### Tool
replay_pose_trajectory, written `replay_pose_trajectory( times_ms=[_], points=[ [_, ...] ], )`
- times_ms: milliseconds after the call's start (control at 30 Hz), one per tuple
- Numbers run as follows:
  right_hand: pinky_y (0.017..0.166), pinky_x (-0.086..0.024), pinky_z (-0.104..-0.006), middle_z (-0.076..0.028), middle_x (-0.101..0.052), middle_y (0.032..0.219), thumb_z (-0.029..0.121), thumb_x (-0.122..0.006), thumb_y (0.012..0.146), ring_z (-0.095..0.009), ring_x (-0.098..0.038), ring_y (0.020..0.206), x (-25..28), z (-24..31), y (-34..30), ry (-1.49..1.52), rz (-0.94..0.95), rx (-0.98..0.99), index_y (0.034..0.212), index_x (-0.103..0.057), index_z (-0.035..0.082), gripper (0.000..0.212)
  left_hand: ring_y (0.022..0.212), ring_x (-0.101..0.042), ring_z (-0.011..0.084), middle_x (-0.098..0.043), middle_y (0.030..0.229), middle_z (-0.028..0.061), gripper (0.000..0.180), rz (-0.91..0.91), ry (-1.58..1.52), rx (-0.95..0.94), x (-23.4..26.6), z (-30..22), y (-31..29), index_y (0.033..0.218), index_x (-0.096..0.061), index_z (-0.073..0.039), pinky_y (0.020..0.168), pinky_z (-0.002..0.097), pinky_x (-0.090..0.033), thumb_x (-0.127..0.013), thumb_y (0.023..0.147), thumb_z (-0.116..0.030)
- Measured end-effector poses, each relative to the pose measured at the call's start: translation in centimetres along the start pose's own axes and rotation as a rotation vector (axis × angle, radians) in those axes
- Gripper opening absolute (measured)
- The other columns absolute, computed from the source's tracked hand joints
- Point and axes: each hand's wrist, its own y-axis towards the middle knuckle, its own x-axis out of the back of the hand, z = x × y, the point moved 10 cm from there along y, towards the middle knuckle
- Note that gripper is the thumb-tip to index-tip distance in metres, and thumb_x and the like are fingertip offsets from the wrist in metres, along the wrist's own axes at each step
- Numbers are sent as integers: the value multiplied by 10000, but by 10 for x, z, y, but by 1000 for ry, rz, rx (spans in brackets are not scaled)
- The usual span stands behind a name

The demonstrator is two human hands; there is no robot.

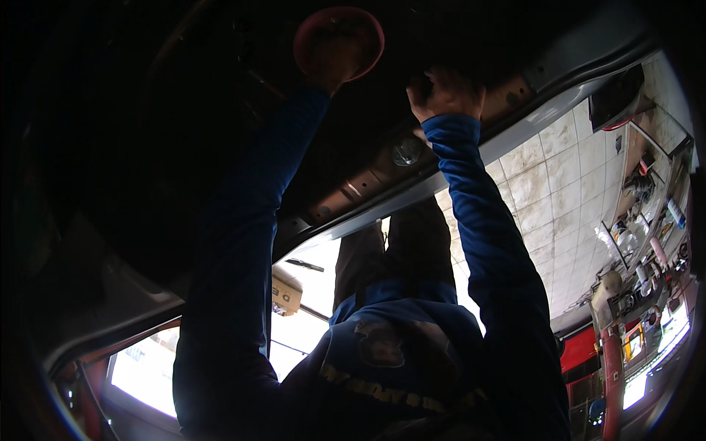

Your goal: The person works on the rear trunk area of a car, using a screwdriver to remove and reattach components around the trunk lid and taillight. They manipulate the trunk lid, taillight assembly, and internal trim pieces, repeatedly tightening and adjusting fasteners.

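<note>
My left hand (338, 65) reaches up into the dark and lies across a round, pink-rimmed dish-like thing (379, 37). Shadow hides its fingers, so whether they grip anything does not show. To the right, my right hand (450, 94) is at a brown metal panel (360, 187) with holes and slots, which looks like part of a vehicle body. Its fingers are curled, and what they close on is lost in the dark. A round, shiny disc (406, 151) sits in the panel below the right hand. A pale painted edge (507, 136) borders the panel.
Deep shadow fills the upper left. Beyond the painted edge is a stained tiled floor (559, 154). Tools and bottles crowd the far right, near a red post (612, 382). A cardboard box (285, 294) stands behind my left arm. My legs (419, 246) show below the panel.
</note>
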Motion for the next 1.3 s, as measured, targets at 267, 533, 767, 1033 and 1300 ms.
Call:
replay_pose_trajectory(
  times_ms=[267,533,767,1033,1300],
  points=[
    [864,-473,-476,-26,-727,926,412,-723,809,-264,-698,870,-1,2,1,-21,20,-2,916,-708,174,261,1054,-710,307,-726,1197,125,395,-322,-321,-256,50,56,-16,1343,-633,-112,875,424,-573,-552,1028,-336],
    [854,-465,-487,-77,-709,901,429,-691,808,-291,-684,850,-3,2,2,31,-27,-7,886,-692,141,299,1103,-706,304,-726,1216,127,350,-392,154,-397,64,8,-51,1298,-670,-118,927,442,-573,-559,987,-235],
    [891,-462,-497,-65,-722,938,443,-689,823,-287,-689,881,-5,-6,-1,-23,22,-37,909,-700,153,303,1195,-664,294,-683,1301,112,368,81,274,-145,14,7,-28,1337,-651,-172,994,430,-546,-541,990,-224],
    [950,-467,-492,-25,-752,1034,428,-720,828,-257,-710,970,-9,-9,1,47,135,-78,972,-743,187,282,1126,-692,305,-736,1192,93,374,-481,-330,-217,83,33,-58,1319,-673,-208,1002,436,-529,-544,1011,-376],
    [975,-451,-498,-56,-742,991,413,-697,818,-274,-700,941,-7,2,3,29,95,-13,953,-735,151,297,1204,-629,284,-617,1404,113,426,-625,-201,-313,76,7,-56,1387,-611,-160,1005,418,-506,-538,1019,-362]
  ],
)
